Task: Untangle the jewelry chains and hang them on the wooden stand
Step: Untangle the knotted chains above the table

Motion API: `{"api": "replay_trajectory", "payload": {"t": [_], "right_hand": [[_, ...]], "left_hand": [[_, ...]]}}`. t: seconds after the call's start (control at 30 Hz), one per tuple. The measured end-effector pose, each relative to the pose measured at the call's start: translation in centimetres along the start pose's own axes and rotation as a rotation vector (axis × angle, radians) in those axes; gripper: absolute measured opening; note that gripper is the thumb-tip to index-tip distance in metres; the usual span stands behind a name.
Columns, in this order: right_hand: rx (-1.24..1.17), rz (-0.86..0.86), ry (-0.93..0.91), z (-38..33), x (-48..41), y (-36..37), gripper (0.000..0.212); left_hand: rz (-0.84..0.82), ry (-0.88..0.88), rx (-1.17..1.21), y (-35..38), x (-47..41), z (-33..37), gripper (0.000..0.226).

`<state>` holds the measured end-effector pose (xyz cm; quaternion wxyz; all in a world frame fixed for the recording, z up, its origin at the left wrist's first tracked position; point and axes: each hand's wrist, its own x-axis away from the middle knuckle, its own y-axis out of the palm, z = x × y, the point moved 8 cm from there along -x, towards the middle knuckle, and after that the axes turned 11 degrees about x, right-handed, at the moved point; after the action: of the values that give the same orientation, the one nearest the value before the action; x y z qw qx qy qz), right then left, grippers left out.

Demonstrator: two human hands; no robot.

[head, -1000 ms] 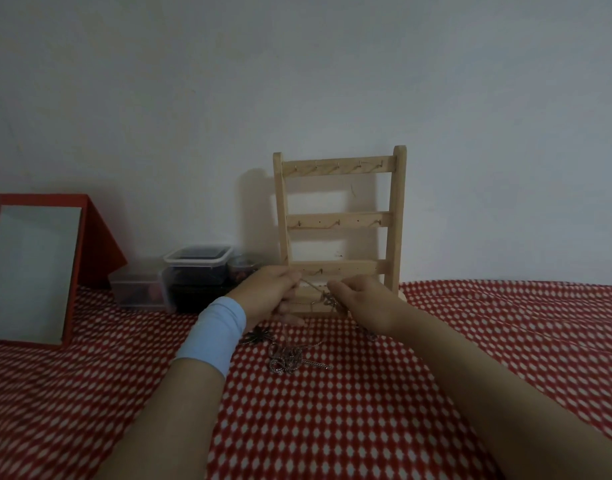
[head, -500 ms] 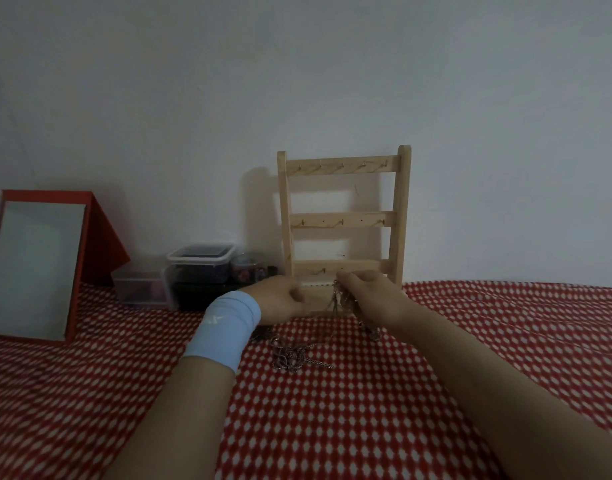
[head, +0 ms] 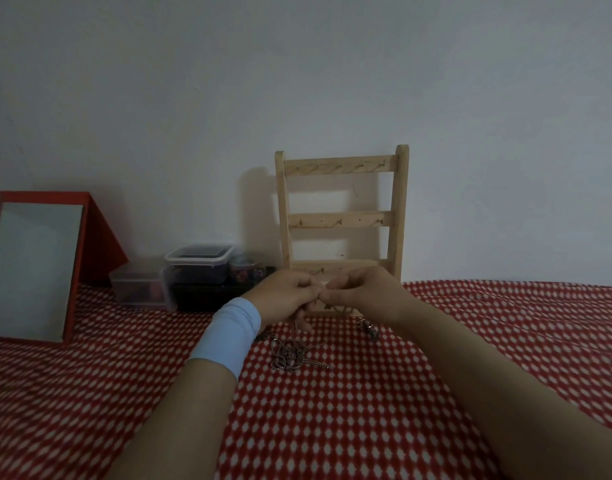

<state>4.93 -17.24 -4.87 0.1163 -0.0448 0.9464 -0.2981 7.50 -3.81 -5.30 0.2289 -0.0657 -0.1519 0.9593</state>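
Observation:
The wooden stand (head: 342,216) leans against the wall with three hook rails, all bare. My left hand (head: 284,296), with a blue wristband, and my right hand (head: 363,292) meet fingertip to fingertip in front of the bottom rail, both pinching a thin chain (head: 339,308) that droops below them. A pendant end (head: 370,330) hangs under my right wrist. A tangled heap of silver chains (head: 290,355) lies on the red checked cloth just below my left hand.
A red-framed mirror (head: 34,268) leans at the far left. Clear plastic boxes (head: 197,268) and a small patterned jar (head: 245,268) stand left of the stand. The red checked cloth (head: 332,427) covers the whole surface.
My hands have come together until the fingertips touch, and they have risen slightly towards the stand's bottom rail. The heap on the cloth has not moved.

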Motion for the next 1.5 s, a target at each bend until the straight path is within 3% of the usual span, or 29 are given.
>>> {"api": "replay_trajectory", "payload": {"t": [0.2, 0.43, 0.6, 0.73, 0.93, 1.1, 1.17, 1.23, 1.3, 1.4, 1.5], "right_hand": [[-0.062, -0.006, 0.112, 1.1, 0.0, -0.3, 0.005], [-0.336, 0.093, 0.243, 2.3, -0.2, -1.0, 0.012], [0.098, -0.018, 0.135, 1.3, 0.1, -0.7, 0.018], [0.208, -0.106, 0.155, 1.2, 0.4, -0.2, 0.032], [0.416, -0.228, 0.087, 0.4, 0.4, 0.9, 0.032], [0.489, -0.128, 0.077, 1.5, -0.6, 0.3, 0.012], [0.474, -0.072, 0.039, 1.1, -0.7, 0.1, 0.01], [0.42, -0.016, 0.009, 0.5, -0.7, -0.3, 0.011], [0.263, 0.037, 0.016, 0.1, -0.5, -0.7, 0.016], [0.031, 0.066, 0.057, -0.3, -0.1, -1.2, 0.021], [0.031, 0.076, 0.045, -0.6, -0.1, -1.7, 0.025]], "left_hand": [[0.054, 0.067, -0.317, -1.0, 0.0, 0.8, 0.028], [-0.065, -0.016, -0.37, -0.3, 0.6, 0.4, 0.021], [0.083, 0.014, -0.236, -2.2, 0.5, 0.6, 0.026], [0.127, -0.032, -0.097, -2.8, 0.3, -0.5, 0.033], [0.213, -0.086, -0.456, -3.5, -0.2, -1.5, 0.038], [0.267, 0.018, -0.53, -2.2, -0.3, 0.2, 0.011], [0.141, 0.017, -0.4, -0.6, -0.1, 0.9, 0.014], [0.01, -0.019, -0.348, 1.0, 0.1, 1.2, 0.034], [0.0, -0.003, -0.411, 1.5, 0.1, 1.4, 0.054], [0.123, 0.116, -0.423, 1.2, -0.1, 2.0, 0.036], [0.165, 0.181, -0.47, 0.4, 0.0, 2.5, 0.014]]}}
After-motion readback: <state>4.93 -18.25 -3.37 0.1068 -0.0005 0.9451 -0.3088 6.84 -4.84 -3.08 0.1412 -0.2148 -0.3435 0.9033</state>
